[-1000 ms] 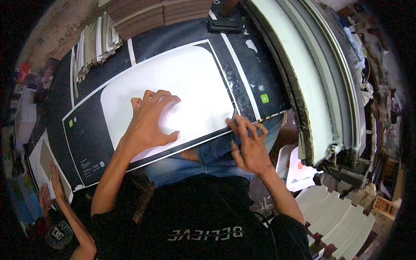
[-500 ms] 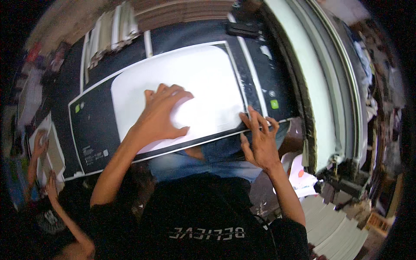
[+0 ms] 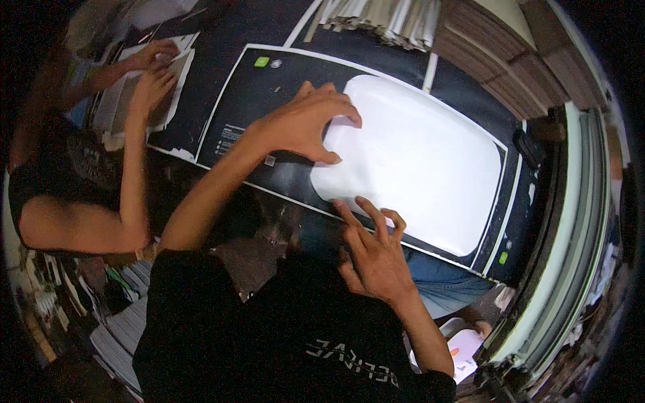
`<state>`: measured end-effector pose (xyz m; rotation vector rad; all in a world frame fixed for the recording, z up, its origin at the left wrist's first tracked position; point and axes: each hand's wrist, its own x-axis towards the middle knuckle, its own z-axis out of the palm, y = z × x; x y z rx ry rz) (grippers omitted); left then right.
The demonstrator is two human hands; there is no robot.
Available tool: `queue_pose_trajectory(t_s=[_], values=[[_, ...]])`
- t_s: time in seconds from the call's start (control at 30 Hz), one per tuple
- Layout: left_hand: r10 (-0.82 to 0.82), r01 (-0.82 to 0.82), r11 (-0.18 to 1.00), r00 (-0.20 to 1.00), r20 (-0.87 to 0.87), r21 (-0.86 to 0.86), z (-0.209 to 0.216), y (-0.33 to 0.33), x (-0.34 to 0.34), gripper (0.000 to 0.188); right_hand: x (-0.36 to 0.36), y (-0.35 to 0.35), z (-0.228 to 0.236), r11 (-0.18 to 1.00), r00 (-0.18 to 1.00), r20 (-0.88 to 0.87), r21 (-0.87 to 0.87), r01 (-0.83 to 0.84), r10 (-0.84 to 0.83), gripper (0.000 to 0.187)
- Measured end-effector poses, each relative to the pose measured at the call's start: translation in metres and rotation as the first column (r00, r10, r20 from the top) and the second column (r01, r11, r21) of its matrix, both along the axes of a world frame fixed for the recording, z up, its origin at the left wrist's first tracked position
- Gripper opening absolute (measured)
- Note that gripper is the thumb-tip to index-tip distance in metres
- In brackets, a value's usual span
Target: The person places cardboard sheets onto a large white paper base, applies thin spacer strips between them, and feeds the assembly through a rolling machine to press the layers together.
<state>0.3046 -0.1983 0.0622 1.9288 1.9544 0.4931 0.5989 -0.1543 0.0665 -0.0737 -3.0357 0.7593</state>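
Observation:
A white sheet with rounded corners (image 3: 430, 161) lies on a black printed panel (image 3: 295, 74) with white edges. My left hand (image 3: 306, 124) arches at the white sheet's left end, its thumb and fingers wide apart and their tips at the sheet's edge. Along the near edge, my right hand (image 3: 376, 252) has its fingers spread, the tips over the border between white and black. I see nothing held in either hand. Whether the fingertips press down is unclear.
At the left, a co-worker's hands (image 3: 151, 84) rest on a grey-brown board (image 3: 131, 101). Pale strips (image 3: 383, 20) lie in a bundle at the far side. Stacked brown boards (image 3: 484, 54) stand beyond, and a long pale rail (image 3: 561, 221) runs along the right.
The view has swung, bringing the co-worker further in. My left hand has gone from the sheet's middle to its left end. My right hand has slid left along the near edge.

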Motion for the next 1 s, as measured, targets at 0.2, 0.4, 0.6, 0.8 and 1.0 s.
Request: queue_pose_trajectory(t_s=[0.2,0.4,0.6,0.8,1.0], values=[[-0.013,0.011,0.999,0.999,0.053,0.033,-0.009,-0.002,0.000,0.070,-0.035,0.006,-0.006,0.989,0.989,0.038,0.039,-0.142,0.140,0.050],[-0.017,0.015,1.000,0.997,0.071,0.027,-0.016,-0.003,-0.004,0.072,-0.054,0.006,-0.003,0.981,0.983,0.068,0.080,-0.177,0.172,0.051],[-0.039,0.029,0.995,0.994,0.098,0.099,-0.021,-0.005,-0.009,0.071,-0.028,0.017,0.015,0.983,0.990,0.076,0.131,-0.128,0.119,0.047],[0.027,-0.028,0.997,1.000,0.011,0.070,-0.022,-0.014,0.005,0.072,-0.077,0.080,0.017,0.973,0.984,-0.007,0.143,0.178,-0.179,0.093],[0.005,-0.006,0.999,1.000,0.018,0.032,-0.007,-0.009,0.010,0.071,-0.135,0.134,-0.020,0.971,0.982,-0.054,0.149,0.187,-0.181,0.075]])
